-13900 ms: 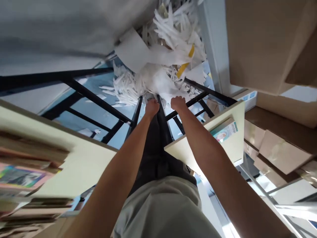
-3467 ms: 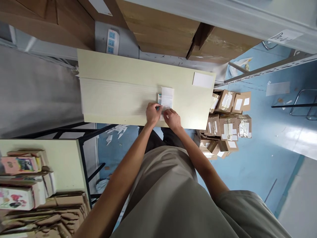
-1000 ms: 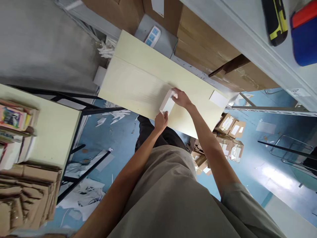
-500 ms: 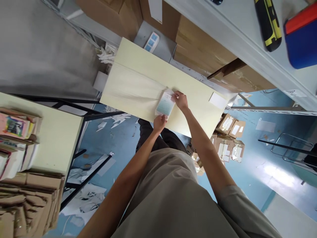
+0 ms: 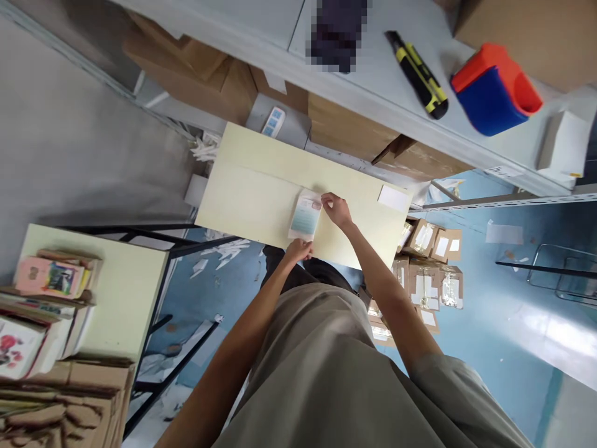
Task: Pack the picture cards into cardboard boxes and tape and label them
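Observation:
A small book (image 5: 306,218) with a white and pale teal cover, seemingly a paperback, lies at the middle of the cream tabletop (image 5: 354,186). A thin pale wrapping sheet (image 5: 252,196) stretches leftward from it over the table, and its whitish edges show around the book. My left hand (image 5: 300,250) is closed at the book's near edge, fingers pinching the sheet's edge there. At the far right corner of the book, my right hand (image 5: 336,210) is also closed in a pinch; what lies between its fingertips is too small to make out.
A white paper (image 5: 393,198) lies at the table's right end. Beyond are a power strip (image 5: 273,122) and cardboard boxes (image 5: 354,124). An overhead shelf holds a utility knife (image 5: 420,81) and a red-blue tape dispenser (image 5: 494,90). Books (image 5: 56,277) stand on the left table.
The camera view has tilted up, showing more of the shelf. The right fingers have drawn slightly away from the book's corner, and the left hand sits slightly lower against its near edge.

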A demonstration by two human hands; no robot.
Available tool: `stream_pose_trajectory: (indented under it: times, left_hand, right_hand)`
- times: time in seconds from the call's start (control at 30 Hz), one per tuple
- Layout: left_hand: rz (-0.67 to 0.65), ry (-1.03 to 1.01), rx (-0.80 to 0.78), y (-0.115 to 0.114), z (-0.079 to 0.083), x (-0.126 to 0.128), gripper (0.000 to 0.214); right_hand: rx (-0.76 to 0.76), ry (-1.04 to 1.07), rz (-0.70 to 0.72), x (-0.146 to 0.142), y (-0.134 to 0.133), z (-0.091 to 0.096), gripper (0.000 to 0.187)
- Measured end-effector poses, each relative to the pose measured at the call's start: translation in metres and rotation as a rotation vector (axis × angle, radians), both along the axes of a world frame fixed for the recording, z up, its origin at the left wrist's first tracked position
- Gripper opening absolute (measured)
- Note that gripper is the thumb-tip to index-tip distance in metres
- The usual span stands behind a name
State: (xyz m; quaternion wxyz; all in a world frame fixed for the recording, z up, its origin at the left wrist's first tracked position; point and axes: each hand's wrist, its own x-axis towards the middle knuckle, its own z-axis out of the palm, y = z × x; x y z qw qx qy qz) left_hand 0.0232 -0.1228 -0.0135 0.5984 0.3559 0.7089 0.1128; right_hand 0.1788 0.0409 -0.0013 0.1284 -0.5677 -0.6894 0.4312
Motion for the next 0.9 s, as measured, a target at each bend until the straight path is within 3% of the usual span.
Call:
stream_pose_trajectory:
  times: [0.1,0.2,0.37,0.47,0.57,0.7,0.9]
  left_hand:
    - [-0.064,-0.038,0.037,0.026,0.028,0.005,0.029]
    - [-0.055,-0.038,0.255,0.076,0.060,0.020,0.018]
    - [0.011,-0.115,0.804,0.183,0.133,0.045,0.024]
    - [-0.004,-0.169,0.986,0.235,0.179,0.053,0.028]
    - [-0.013,-0.199,1.092,0.270,0.216,0.056,0.029]
    - [-0.015,-0.174,1.138,0.291,0.240,0.054,0.028]
    - [-0.026,-0.173,1.122,0.287,0.244,0.047,0.027]
  right_hand:
    - [0.088,0.003,0.001,0.016,0.001,0.029,0.027]
    - [0.225,0.040,0.008,0.031,0.017,0.063,0.028]
    - [0.554,0.095,-0.009,0.051,0.068,0.139,0.027]
    - [0.718,0.136,-0.051,0.061,0.101,0.188,0.036]
    - [0.779,0.131,-0.085,0.069,0.133,0.223,0.044]
    - [0.783,0.005,-0.109,0.076,0.174,0.237,0.045]
    - [0.723,-0.193,-0.145,0.070,0.202,0.216,0.046]
